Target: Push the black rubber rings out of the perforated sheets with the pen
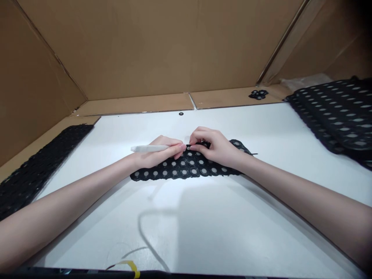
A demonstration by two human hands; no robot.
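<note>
A black sheet (184,173) set with rows of pale round discs lies across the middle of the white table. My left hand (162,151) is closed, its thumb and finger pinching at the sheet's far edge. A white pen-shaped tool (148,148) is also tucked in that hand, pointing left; its other end is hidden by the fingers. Opposite it, my right hand (210,143) is curled, with thumb and fingertips pinching the same edge just right of the left fingertips. Part of the sheet is covered by both hands.
On the right is a stack of black dotted sheets (334,116); another black sheet (43,162) lies at the left edge. A small black ring-shaped piece (181,114) and a little cluster of dotted pieces (258,94) lie farther back. Cardboard walls (162,46) enclose the white table (139,221).
</note>
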